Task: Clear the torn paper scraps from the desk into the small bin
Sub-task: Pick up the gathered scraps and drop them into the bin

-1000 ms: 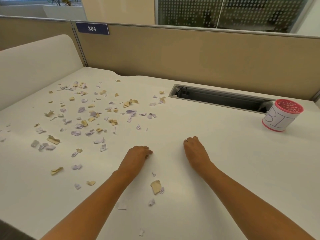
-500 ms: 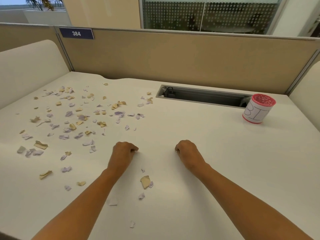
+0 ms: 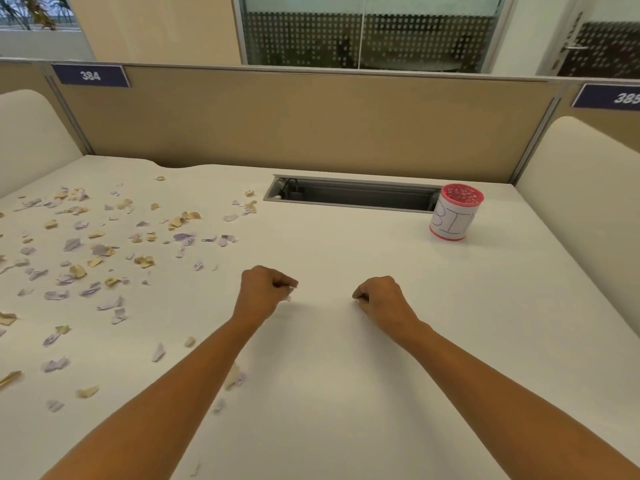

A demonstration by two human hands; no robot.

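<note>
On the worktop (image 3: 346, 393) my left grip (image 3: 265, 294) now pinches a scrap (image 3: 289, 293) for the bin (image 3: 452, 220); right grip (image 3: 379, 299) curled, hold I cannot tell.

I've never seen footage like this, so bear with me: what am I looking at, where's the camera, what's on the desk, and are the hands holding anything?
No machine here: these are a person's two bare hands, filmed by a camera worn on the head, looking forward and down, so you see the person's own view. The left hand pinches a small pale scrap at its fingertips. The right hand has curled fingers too; whether it holds anything is too small to tell. Torn paper scraps, lilac and tan, lie scattered over the left part of the white desk. At the far right stands the small bin, a red-rimmed pot with a handwritten label, by the end of a cable slot in the desk.
</note>
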